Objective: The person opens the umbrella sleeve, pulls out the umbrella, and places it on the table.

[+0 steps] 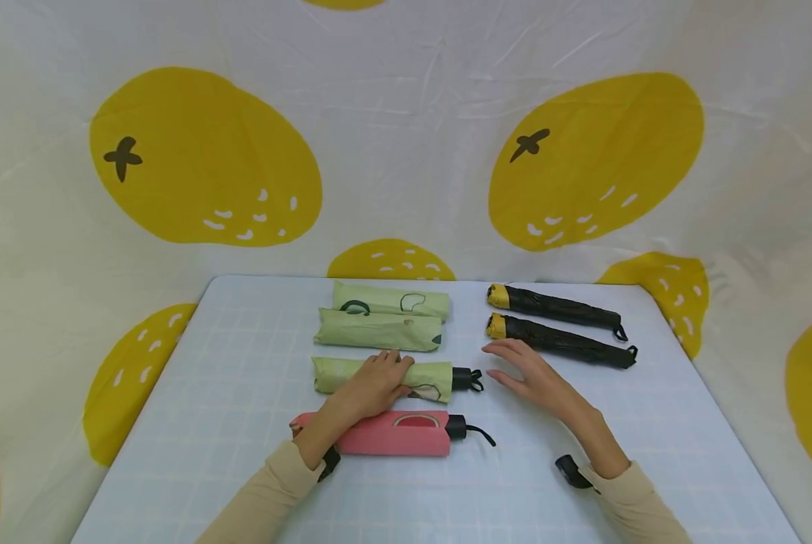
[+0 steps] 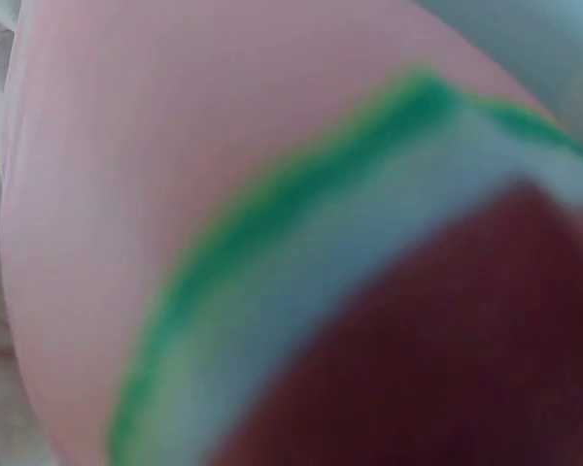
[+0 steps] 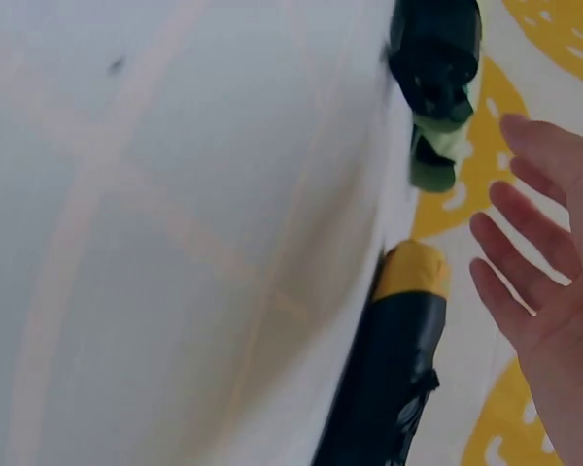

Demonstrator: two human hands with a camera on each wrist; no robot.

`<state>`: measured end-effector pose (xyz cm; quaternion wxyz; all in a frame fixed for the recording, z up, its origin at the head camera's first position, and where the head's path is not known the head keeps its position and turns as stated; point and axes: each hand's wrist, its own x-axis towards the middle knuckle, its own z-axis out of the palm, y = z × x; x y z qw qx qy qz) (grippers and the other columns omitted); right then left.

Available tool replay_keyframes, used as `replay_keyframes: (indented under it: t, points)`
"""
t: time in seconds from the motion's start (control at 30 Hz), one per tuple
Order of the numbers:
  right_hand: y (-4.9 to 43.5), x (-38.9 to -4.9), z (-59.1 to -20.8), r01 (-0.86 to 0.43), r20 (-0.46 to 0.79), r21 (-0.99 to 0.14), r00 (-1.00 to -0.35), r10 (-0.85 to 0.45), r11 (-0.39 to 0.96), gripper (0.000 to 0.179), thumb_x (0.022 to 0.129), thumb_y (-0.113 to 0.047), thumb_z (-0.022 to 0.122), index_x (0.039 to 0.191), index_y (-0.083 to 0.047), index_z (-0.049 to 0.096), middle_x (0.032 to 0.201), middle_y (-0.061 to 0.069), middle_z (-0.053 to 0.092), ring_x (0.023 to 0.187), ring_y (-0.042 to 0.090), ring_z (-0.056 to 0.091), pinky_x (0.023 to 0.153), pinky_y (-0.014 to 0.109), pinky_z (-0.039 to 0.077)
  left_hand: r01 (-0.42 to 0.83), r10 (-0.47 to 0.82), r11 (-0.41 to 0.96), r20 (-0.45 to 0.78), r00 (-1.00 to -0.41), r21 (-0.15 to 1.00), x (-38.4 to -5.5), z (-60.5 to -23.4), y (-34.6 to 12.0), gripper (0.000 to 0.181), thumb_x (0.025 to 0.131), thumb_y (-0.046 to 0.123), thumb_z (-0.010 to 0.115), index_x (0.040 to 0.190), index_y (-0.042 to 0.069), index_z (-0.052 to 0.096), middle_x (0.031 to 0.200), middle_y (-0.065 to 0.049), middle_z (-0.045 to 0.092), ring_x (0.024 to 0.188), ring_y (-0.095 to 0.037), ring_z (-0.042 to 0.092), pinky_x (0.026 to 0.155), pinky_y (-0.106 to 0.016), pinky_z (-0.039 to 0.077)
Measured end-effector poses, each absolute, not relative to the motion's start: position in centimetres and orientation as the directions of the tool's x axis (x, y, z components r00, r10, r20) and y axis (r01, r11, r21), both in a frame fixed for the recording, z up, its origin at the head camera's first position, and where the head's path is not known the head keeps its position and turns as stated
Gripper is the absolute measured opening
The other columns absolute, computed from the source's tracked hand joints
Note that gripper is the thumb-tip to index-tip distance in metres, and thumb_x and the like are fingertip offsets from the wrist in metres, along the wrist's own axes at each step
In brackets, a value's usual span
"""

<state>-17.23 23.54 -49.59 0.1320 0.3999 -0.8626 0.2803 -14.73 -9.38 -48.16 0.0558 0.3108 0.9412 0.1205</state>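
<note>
In the head view my left hand [image 1: 375, 384] grips a folded green umbrella [image 1: 438, 372] from above, fingers over its far side and thumb at its near side. The umbrella lies crosswise, its black handle and strap pointing right. Just nearer lies a pink folded umbrella [image 1: 406, 440] with a watermelon print, partly under my left wrist; its pink cover [image 2: 87, 194] fills the left wrist view. My right hand [image 1: 531, 379] hovers right of the green umbrella's strap, fingers spread and holding nothing. The right wrist view shows this right hand [image 3: 554, 233] beside a yellow-ended black umbrella [image 3: 384, 379].
Two more green printed umbrellas [image 1: 378, 330] lie side by side at the back middle. At the back right are two slim black umbrellas [image 1: 562, 340] with yellow ends. Behind the white table [image 1: 242, 363] hangs a curtain [image 1: 406, 151] with large yellow fruit prints.
</note>
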Motion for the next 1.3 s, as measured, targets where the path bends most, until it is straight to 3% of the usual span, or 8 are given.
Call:
replay_keyframes:
  t: [0.17,0.27,0.53,0.87,1.3]
  points:
    - [22.0,-16.7,-49.2,-0.738,0.387,-0.433,-0.671,-0.633,0.518,0.043,0.089,-0.007,0.079,0.130,-0.004,0.066,0.129,0.009,0.063,0.120,0.026,0.058,0.099,0.044,0.049,0.574,0.596,0.779,-0.013,-0.803,0.251,-14.5,-48.5,-9.7,0.039,0.102,0.024,0.066,0.135,0.005,0.056,0.118,-0.016,0.059,0.112,-0.031,0.058,0.095,-0.049,0.050]
    - [21.1,-16.4,-48.8,-0.716,0.342,-0.477,-0.686,-0.642,0.511,0.041,0.094,-0.012,0.076,0.133,-0.005,0.064,0.133,0.008,0.062,0.123,0.026,0.057,0.100,0.048,0.049,0.581,0.600,0.772,0.005,-0.800,0.258,-14.4,-48.6,-9.9,0.040,0.102,0.024,0.066,0.135,0.005,0.055,0.119,-0.015,0.059,0.113,-0.031,0.058,0.095,-0.049,0.051]
    - [18.9,-16.3,-48.7,-0.681,0.256,-0.551,-0.688,-0.679,0.482,0.045,0.100,-0.025,0.070,0.141,-0.008,0.060,0.139,0.005,0.060,0.129,0.021,0.055,0.104,0.046,0.049,0.596,0.604,0.766,0.048,-0.796,0.242,-14.3,-48.8,-10.1,0.041,0.100,0.027,0.069,0.133,0.006,0.056,0.114,-0.012,0.059,0.108,-0.028,0.058,0.091,-0.046,0.052]
    - [17.7,-16.3,-49.0,-0.665,0.224,-0.590,-0.680,-0.699,0.458,0.048,0.098,-0.019,0.072,0.140,0.001,0.059,0.132,0.009,0.067,0.121,0.024,0.064,0.099,0.044,0.053,0.646,0.636,0.719,0.133,-0.760,0.257,-14.3,-48.7,-10.8,0.044,0.099,0.025,0.071,0.134,0.002,0.056,0.114,-0.013,0.059,0.105,-0.028,0.060,0.089,-0.043,0.053]
    - [18.9,-16.8,-48.0,-0.692,0.299,-0.572,-0.677,-0.673,0.441,0.046,0.087,-0.009,0.081,0.130,0.004,0.068,0.124,0.016,0.072,0.114,0.028,0.069,0.092,0.042,0.057,0.682,0.656,0.648,0.208,-0.726,0.338,-14.7,-48.6,-11.3,0.053,0.097,0.024,0.073,0.139,-0.001,0.054,0.112,-0.011,0.059,0.094,-0.023,0.058,0.086,-0.042,0.052]
